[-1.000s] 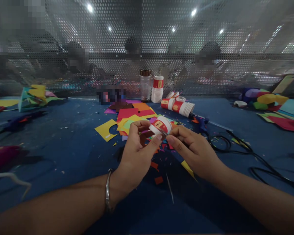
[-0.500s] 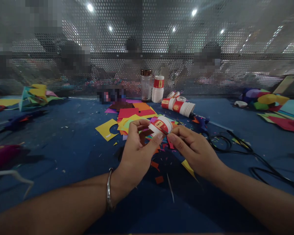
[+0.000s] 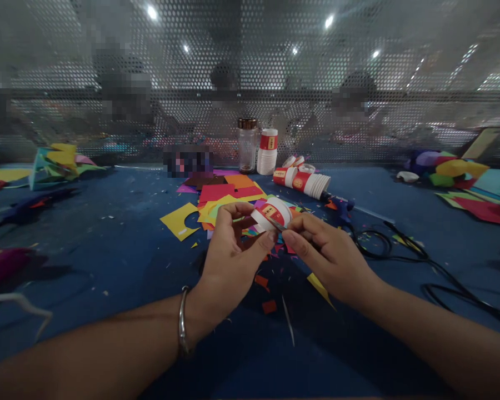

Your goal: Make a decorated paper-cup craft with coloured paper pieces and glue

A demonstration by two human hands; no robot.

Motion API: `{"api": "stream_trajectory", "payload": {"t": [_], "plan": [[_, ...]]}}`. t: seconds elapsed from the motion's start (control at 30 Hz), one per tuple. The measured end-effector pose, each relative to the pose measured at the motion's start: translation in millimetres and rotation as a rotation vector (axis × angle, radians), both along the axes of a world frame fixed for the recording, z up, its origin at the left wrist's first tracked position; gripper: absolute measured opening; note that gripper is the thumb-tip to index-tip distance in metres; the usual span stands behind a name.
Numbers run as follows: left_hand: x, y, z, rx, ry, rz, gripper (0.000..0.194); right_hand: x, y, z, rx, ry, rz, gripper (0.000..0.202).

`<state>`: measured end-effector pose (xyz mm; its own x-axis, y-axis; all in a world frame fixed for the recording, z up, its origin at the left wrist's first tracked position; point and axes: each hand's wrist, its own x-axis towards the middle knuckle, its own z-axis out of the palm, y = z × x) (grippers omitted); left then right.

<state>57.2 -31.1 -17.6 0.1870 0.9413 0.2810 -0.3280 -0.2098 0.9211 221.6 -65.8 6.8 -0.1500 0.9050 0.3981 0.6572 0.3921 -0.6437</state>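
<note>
Lying tilted between the hands, one paper cup (image 3: 271, 211) is held by the left hand (image 3: 232, 256), while one thin metal tool (image 3: 276, 223) is pinched in the right hand (image 3: 331, 258), its long axis slanted up-left over the cup's side. Farther off, one lidded jar (image 3: 247, 147), one upright cup stack (image 3: 267, 153) and two glue guns (image 3: 344, 211) are seen.

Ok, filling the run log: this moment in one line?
left hand: holds paper cup; right hand: holds thin tool at cup; lidded jar: upright

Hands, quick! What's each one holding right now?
Left hand: closed, holding a red-and-white paper cup.
Right hand: closed, pinching a thin tool at the cup.
</note>
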Motion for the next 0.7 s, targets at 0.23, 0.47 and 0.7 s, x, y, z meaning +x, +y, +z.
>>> {"api": "stream_trajectory", "payload": {"t": [0.23, 0.47, 0.7], "plan": [[0.9, 0.1, 0.1, 0.004, -0.04, -0.004, 0.04, -1.0, 0.4, 2.4, 0.014, -0.007, -0.003, 0.025], [1.2, -0.4, 2.2, -0.023, 0.004, 0.01, 0.044, -2.0, -0.9, 3.1, 0.032, -0.002, -0.008, 0.025], [2.6, 0.1, 1.3, -0.098, -0.084, -0.053, 0.044, -1.4, -0.4, 1.5, 0.027, 0.026, -0.015, 0.026]]}}
